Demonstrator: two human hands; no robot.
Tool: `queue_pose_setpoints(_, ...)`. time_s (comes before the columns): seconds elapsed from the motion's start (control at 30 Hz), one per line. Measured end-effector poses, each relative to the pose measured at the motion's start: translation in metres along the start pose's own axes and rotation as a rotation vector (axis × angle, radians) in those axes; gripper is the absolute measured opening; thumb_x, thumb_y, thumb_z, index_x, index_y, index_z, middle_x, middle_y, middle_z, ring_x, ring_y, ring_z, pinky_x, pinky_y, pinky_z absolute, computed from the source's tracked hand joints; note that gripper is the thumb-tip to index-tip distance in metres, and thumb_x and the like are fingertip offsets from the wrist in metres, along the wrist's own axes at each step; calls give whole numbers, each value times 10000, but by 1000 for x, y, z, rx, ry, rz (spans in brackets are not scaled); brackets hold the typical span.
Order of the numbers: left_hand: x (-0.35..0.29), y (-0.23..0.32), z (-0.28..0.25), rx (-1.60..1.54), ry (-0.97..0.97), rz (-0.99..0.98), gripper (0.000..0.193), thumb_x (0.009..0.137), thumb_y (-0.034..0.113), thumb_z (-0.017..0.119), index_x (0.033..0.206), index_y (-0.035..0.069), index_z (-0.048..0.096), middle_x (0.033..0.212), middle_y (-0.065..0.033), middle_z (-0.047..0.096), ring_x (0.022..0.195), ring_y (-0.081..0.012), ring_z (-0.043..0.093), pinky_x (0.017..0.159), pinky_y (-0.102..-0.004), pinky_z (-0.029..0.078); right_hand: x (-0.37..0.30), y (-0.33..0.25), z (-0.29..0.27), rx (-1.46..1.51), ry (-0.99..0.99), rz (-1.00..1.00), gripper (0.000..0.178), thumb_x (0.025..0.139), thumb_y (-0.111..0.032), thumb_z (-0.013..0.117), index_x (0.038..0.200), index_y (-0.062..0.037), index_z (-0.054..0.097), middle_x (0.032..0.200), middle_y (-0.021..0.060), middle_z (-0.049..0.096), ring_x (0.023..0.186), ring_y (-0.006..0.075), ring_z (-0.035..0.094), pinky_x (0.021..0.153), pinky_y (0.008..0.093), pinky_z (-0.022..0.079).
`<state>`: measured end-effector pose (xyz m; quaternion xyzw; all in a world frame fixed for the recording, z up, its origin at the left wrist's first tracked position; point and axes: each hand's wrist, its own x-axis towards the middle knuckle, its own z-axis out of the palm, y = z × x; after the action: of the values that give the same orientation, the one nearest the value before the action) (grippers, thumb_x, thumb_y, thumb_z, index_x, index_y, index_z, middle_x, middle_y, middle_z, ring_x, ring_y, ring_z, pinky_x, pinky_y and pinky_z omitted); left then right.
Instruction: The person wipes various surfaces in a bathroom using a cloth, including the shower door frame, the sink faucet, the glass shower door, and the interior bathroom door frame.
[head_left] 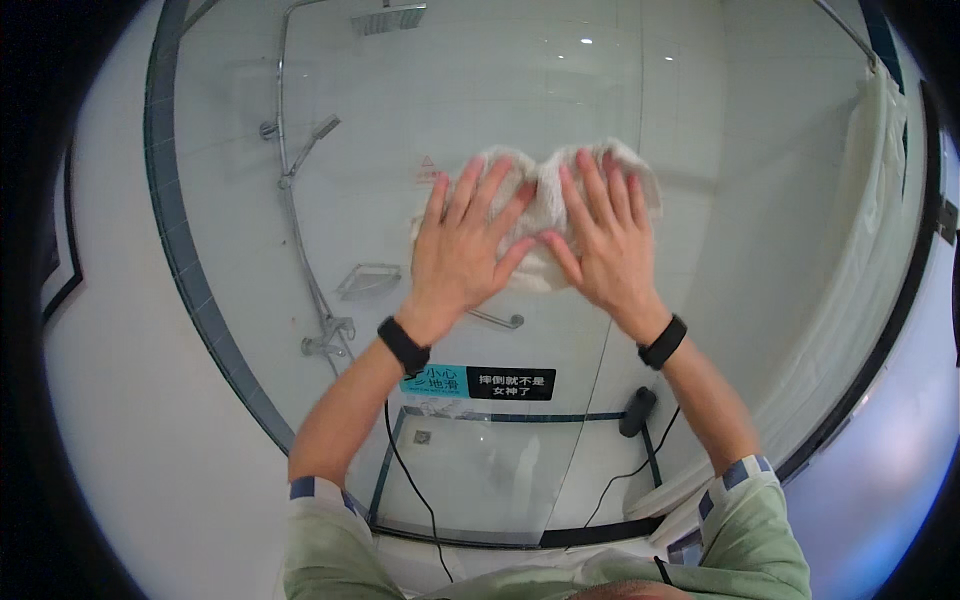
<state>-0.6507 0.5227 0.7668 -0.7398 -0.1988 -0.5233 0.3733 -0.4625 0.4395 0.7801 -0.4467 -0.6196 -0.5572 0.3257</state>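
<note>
Pale tiled walls showed through a clear glass panel (500,100), with a shower head (388,18) high up, a corner shelf (370,281) lower down and a white curtain (865,250) off to the right. On the glass, above a blue and black sticker (512,384), a white cloth (548,195) lay bunched and creased under both palms.

The left hand (458,245) was wide open, its fingers straight and spread over the cloth's left part, pressing rather than gripping. The right hand (612,240) was just as flat, fingers fanned toward the cloth's upper right, with nothing pinched. The thumbs pointed at each other, nearly meeting; whether they touched could not be told.

Even pressure through both palms seemed the sound way to work, with the hands moving together so that the cloth did not slip or ruck up further. Smoothing the folds between the hands would probably have given fuller contact. A thin upright line, perhaps the panel's edge, ran behind the right hand, so lighter pressure there looked wise.
</note>
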Motion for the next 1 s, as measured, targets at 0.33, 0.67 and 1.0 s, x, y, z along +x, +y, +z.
queue_pose_setpoints(0.33,165,-101,-10,159,245,208,591,949,461,527,1483,228,424,1567,-74,318,1444,-317,275,1164,-537,210,164,79,1,-158,374,-225,629,908,-449,606,1419,-104,484,1486,102,443,1330,325,432,1113,488,333)
queue_pose_setpoints(0.67,269,-148,-40,226,191,91,696,998,525,387,1509,56,332,1574,-175,284,1470,-364,205,1188,-490,171,294,126,-9,-211,220,-261,763,999,-577,333,1472,21,342,1531,252,317,1445,399,244,1192,474,179)
queue_pose_setpoints(1.0,268,-145,-42,191,194,-1,682,1009,507,375,1509,46,321,1573,-158,293,1467,-365,212,1185,-485,185,300,119,-13,-299,291,-241,718,994,-559,366,1454,-9,397,1526,211,354,1436,378,274,1187,487,180)
